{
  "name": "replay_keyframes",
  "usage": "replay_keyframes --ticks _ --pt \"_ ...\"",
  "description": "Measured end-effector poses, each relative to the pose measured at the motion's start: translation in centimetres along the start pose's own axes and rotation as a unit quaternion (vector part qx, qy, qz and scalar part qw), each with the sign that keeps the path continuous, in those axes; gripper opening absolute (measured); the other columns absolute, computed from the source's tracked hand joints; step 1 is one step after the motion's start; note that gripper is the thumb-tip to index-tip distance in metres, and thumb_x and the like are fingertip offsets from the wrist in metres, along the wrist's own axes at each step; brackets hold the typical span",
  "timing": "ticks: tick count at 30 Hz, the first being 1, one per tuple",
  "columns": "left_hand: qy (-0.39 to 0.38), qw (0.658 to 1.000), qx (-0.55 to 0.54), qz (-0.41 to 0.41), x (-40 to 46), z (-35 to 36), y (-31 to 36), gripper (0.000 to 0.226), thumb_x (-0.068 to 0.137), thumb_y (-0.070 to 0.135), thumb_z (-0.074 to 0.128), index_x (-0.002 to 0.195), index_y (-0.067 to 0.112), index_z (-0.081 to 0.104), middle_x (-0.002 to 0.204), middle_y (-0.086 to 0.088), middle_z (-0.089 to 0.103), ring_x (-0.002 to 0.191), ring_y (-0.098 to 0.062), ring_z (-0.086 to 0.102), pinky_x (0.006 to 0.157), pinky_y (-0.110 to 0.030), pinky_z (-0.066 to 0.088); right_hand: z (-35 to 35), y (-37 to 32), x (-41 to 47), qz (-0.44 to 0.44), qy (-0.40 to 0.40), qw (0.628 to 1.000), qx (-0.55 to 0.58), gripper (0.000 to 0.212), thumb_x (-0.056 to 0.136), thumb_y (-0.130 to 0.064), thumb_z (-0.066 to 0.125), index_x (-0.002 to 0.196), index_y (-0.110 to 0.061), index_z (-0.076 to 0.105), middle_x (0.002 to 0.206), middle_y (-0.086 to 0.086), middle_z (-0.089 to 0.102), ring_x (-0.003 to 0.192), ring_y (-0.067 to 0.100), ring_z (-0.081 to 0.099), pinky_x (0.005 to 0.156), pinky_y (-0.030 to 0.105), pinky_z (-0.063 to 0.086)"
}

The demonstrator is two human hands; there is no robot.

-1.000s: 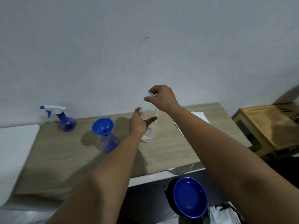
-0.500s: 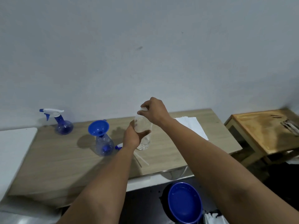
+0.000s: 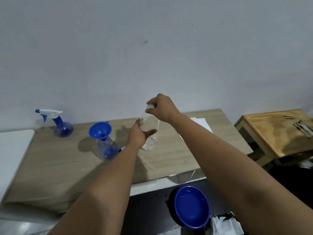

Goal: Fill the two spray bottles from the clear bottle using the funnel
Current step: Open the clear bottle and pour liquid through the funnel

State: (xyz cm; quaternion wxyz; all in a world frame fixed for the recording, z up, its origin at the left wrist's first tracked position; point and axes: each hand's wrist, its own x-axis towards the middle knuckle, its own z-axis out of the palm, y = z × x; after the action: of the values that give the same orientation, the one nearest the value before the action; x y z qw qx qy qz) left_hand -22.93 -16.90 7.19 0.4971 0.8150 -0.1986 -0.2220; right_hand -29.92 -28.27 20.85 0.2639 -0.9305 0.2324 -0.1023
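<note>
The wooden counter (image 3: 55, 167) is set against a plain wall. The clear bottle (image 3: 149, 133) is held upright by the left hand (image 3: 138, 136), its grip wrapped round the middle. Its cap (image 3: 149, 106) is pinched from above by the right hand (image 3: 162, 107). To the left, close by, the funnel (image 3: 100, 130) is seen in the open spray bottle (image 3: 107, 149); the other spray bottle (image 3: 61, 127) is farther.

The counter (image 3: 50, 167) is pale wood grain in beige. The funnel (image 3: 100, 130) is solid bright blue, sitting in a see-through bottle (image 3: 107, 148) tinted blue. The far spray bottle (image 3: 62, 128) is blue-tinted with a white head and blue trigger. The held bottle (image 3: 149, 128) is colourless, its cap (image 3: 149, 106) white. The basin (image 3: 192, 206) below is deep blue. The side table (image 3: 274, 131) is orange-brown. The wall (image 3: 152, 48) is plain pale grey-white.
</note>
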Motion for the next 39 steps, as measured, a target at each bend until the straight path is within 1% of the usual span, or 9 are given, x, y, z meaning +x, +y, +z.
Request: replay_keyframes --ticks 3,6,10,13,16,21,27,32,39 --pt "-0.003 1.0 -0.021 -0.019 0.2 0.0 0.1 0.081 0.059 0.049 0.091 0.128 0.03 0.052 0.122 0.008 0.063 0.113 -0.022 0.061 0.096 -0.038 0.052 -0.1 0.1 0.4 0.004 -0.01 1.0 -0.023 0.049 0.083 -0.039 0.081 0.123 -0.012 0.073 0.115 0.001 0.065 0.108 0.02 0.065 0.088 0.03 0.049" --pt "-0.015 1.0 0.001 -0.008 0.2 0.2 0.4 0.083 0.065 0.05 0.088 0.135 0.028 0.049 0.128 0.006 0.06 0.114 -0.02 0.059 0.088 -0.03 0.047 0.7 0.3 0.7 0.046 0.018 0.995 -0.082 0.052 0.079 -0.054 0.082 0.089 -0.004 0.072 0.084 0.006 0.065 0.082 0.027 0.064 0.068 0.035 0.049" --pt "0.002 1.0 0.022 0.0 0.2 0.2 0.6 0.087 0.066 0.053 0.087 0.138 0.025 0.048 0.132 0.005 0.06 0.118 -0.02 0.059 0.092 -0.031 0.047 0.5 0.3 1.1 0.028 -0.022 0.999 -0.034 0.033 0.091 -0.037 0.075 0.11 -0.01 0.076 0.108 0.006 0.074 0.104 0.026 0.066 0.083 0.032 0.051" --pt "-0.003 1.0 0.009 -0.009 0.4 0.1 0.5 0.088 0.062 0.055 0.088 0.136 0.027 0.049 0.13 0.006 0.061 0.118 -0.021 0.06 0.098 -0.038 0.05 -0.1 0.0 1.0 0.014 -0.063 0.997 -0.049 0.047 0.095 -0.038 0.071 0.134 -0.014 0.067 0.13 0.009 0.068 0.121 0.027 0.062 0.091 0.029 0.047" --pt "-0.017 1.0 0.01 0.001 0.5 0.0 0.7 0.086 0.06 0.055 0.088 0.133 0.029 0.05 0.124 0.005 0.063 0.114 -0.022 0.061 0.096 -0.041 0.051 -0.2 -0.1 1.4 0.011 -0.038 0.996 -0.083 0.05 0.094 -0.049 0.07 0.123 -0.009 0.073 0.128 0.008 0.069 0.118 0.027 0.064 0.098 0.038 0.053" --pt "-0.021 1.0 0.009 0.0 0.6 0.1 0.9 0.087 0.063 0.051 0.088 0.137 0.029 0.048 0.131 0.002 0.06 0.119 -0.024 0.058 0.1 -0.04 0.048 -1.7 -0.8 2.3 0.001 -0.076 0.994 -0.078 0.036 0.094 -0.021 0.07 0.129 -0.013 0.071 0.134 0.002 0.068 0.125 0.021 0.061 0.101 0.03 0.049" --pt "-0.024 1.0 0.018 0.005 1.0 -0.2 0.4 0.103 0.046 0.074 0.082 0.134 0.033 0.047 0.131 0.009 0.062 0.118 -0.018 0.061 0.1 -0.044 0.051 -3.2 0.5 2.7 0.039 0.05 0.993 0.099 0.029 0.088 -0.042 0.079 0.103 -0.017 0.079 0.084 -0.012 0.068 0.075 0.001 0.062 0.068 0.018 0.044" --pt "-0.015 0.999 0.032 0.022 0.8 -0.3 0.2 0.095 0.046 0.075 0.079 0.129 0.038 0.05 0.125 0.015 0.066 0.112 -0.012 0.064 0.096 -0.04 0.053 1.4 7.3 1.0 0.201 0.162 0.946 0.196 0.038 0.078 -0.052 0.081 0.097 -0.02 0.074 0.091 -0.008 0.074 0.082 0.012 0.07 0.075 0.029 0.055" --pt "0.007 0.999 -0.011 0.05 1.2 0.2 -1.0 0.079 0.057 0.057 0.088 0.127 0.043 0.053 0.126 0.023 0.062 0.113 -0.004 0.06 0.1 -0.034 0.051 12.5 15.2 -3.4 0.293 -0.005 0.951 0.102 0.031 0.075 -0.041 0.089 0.081 -0.018 0.069 0.08 -0.003 0.071 0.082 0.019 0.069 0.071 0.031 0.051"
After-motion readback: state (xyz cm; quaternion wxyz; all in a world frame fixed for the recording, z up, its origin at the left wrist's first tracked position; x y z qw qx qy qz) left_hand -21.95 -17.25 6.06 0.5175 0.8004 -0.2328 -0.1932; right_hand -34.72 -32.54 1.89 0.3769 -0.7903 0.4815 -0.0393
